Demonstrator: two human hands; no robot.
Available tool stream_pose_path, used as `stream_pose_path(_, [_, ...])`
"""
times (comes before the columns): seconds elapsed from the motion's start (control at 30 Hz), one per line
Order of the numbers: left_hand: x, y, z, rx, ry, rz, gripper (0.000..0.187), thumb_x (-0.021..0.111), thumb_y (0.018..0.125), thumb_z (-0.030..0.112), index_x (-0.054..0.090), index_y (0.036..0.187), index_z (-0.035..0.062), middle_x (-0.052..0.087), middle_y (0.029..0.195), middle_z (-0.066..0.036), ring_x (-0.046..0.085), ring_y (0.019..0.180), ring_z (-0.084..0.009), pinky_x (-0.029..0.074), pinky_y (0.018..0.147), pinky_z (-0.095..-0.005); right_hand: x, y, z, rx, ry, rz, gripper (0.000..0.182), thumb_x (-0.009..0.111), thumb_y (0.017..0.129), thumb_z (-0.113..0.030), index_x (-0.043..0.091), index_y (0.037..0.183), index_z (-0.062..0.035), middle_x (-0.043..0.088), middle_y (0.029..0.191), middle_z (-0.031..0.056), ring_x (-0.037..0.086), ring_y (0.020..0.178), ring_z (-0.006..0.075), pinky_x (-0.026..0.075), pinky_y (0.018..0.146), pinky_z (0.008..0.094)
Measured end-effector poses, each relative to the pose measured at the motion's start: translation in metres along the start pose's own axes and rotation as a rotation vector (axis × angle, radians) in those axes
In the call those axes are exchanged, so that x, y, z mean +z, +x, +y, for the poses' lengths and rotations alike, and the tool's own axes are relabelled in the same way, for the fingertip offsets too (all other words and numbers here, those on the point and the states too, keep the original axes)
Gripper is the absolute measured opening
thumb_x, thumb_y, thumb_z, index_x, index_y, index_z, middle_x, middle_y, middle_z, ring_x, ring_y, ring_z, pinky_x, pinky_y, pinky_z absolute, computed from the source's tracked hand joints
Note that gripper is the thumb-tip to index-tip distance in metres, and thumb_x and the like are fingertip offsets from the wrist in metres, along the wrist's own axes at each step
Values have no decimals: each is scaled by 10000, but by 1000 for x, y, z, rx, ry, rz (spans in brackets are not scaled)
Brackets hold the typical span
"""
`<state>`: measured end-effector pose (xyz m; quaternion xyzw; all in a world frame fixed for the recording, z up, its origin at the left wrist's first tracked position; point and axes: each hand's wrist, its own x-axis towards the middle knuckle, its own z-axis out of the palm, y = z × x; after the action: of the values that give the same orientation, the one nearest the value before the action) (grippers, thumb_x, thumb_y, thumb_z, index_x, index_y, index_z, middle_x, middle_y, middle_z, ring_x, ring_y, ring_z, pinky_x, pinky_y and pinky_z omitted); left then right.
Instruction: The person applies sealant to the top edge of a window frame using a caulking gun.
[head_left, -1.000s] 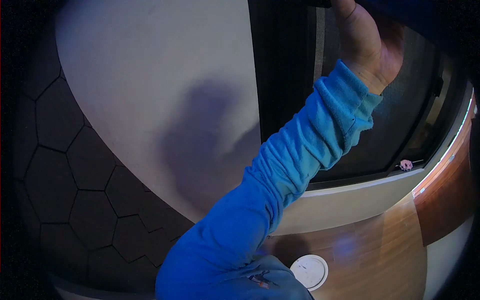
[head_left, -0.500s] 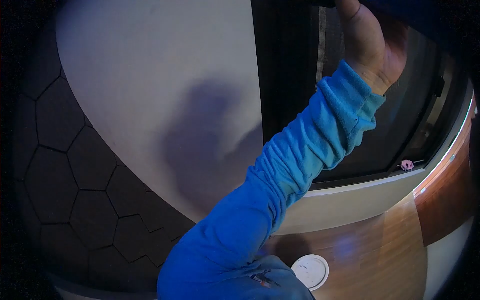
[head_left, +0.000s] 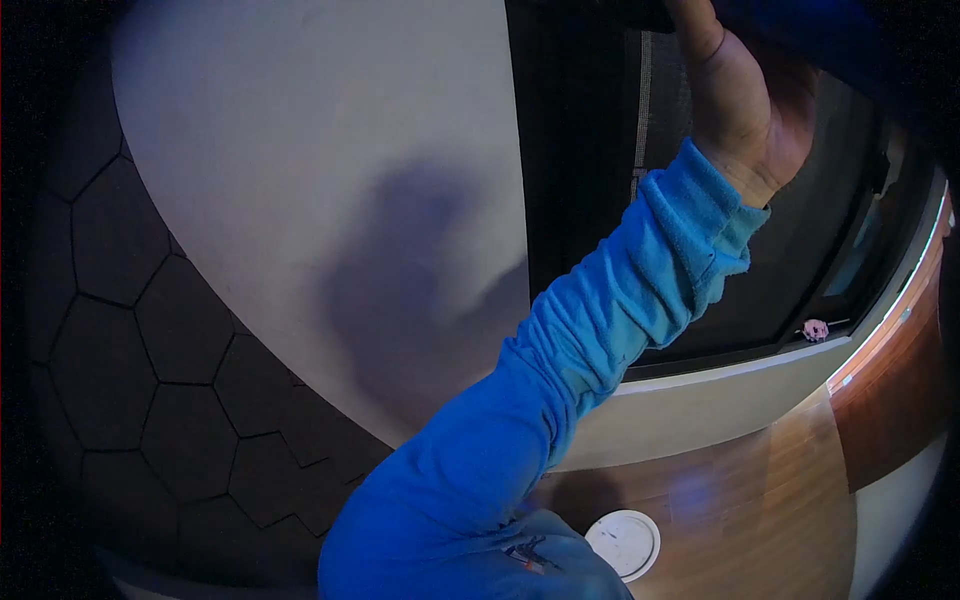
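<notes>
My left hand (head_left: 742,105) is raised at the upper right, its palm side towards me, at the end of a crumpled blue sleeve (head_left: 610,310). The thumb stretches up to a dark thing at the top edge. A dark blue, blurred thing (head_left: 840,25) covers the fingers, so their grip is hidden. Behind the hand stands a dark window or screen (head_left: 760,260) with a black frame. My right hand is out of view.
A pale wall (head_left: 300,110) carries a shadow. Dark hexagon-patterned panelling (head_left: 185,330) lies left. A small pink object (head_left: 815,329) sits on the sill (head_left: 690,405). Below, a round white dish-like thing (head_left: 624,545) is on the wood-look floor (head_left: 740,500).
My left hand and cuff have come slightly lower in view. The dark blue thing reaches a little further down at the top. The surroundings look nearly the same.
</notes>
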<state>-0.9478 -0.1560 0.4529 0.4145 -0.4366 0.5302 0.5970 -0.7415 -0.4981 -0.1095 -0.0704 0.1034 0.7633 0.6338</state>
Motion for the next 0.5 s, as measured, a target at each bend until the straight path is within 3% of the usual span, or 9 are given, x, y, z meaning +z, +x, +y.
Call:
stream_pose_path(0.13, [-5, -45, -8, 24, 159, 42, 500, 611, 812, 548, 534, 1091, 141, 619, 1039, -29, 585, 1010, -200, 465, 903, -414, -20, -7, -3, 13, -12, 36, 694, 715, 757, -279, 397, 1318, -22, 467, 1257, 177, 466, 1150, 300, 412, 941, 447])
stream_pose_path(0.17, [-3, -81, -12, 4, 89, 168, 525, 605, 837, 516, 497, 1212, 165, 553, 1246, -37, 538, 1141, -234, 435, 977, -453, -24, -7, -6, 18, -18, 41, 694, 715, 756, -279, 398, 1318, -22, 468, 1257, 177, 467, 1149, 299, 412, 941, 445])
stream_pose_path(0.2, [1, -117, -19, -25, 89, 330, 666, 612, 805, 558, 440, 1319, 171, 455, 1373, -106, 452, 1248, -311, 428, 992, -530, -29, -6, -8, 21, -23, 43, 694, 715, 756, -279, 398, 1318, -22, 469, 1256, 177, 468, 1148, 298, 413, 940, 444])
stream_pose_path(0.23, [-2, -155, -20, -121, -32, 286, 650, 622, 840, 449, 362, 1380, 197, 328, 1468, -60, 381, 1316, -268, 377, 1051, -472, -33, -2, -11, 24, -27, 43, 694, 715, 756, -280, 398, 1318, -22, 469, 1255, 177, 469, 1147, 298, 414, 939, 442])
stream_pose_path(0.3, [6, -219, -33, -153, -52, 433, 788, 699, 786, 393, 290, 1424, 178, 233, 1510, -90, 325, 1352, -266, 333, 1083, -478, -38, 9, -16, 35, -41, 43, 695, 715, 756, -280, 399, 1318, -22, 471, 1254, 177, 470, 1144, 296, 416, 938, 439])
stream_pose_path(0.43, [11, -318, -32, -250, -170, 588, 776, 752, 750, 327, 358, 1385, 115, 280, 1487, -114, 304, 1364, -254, 240, 1126, -467, -44, 38, -40, 74, -85, 35, 695, 715, 755, -281, 399, 1317, -22, 474, 1251, 177, 474, 1139, 293, 419, 934, 433])
stream_pose_path(0.5, [11, -358, -27, -342, -130, 677, 675, 735, 775, 266, 406, 1345, 115, 377, 1435, -110, 341, 1344, -254, 290, 1100, -454, -47, 50, -57, 101, -110, 42, 695, 716, 755, -282, 400, 1317, -22, 475, 1249, 178, 475, 1136, 292, 420, 933, 430])
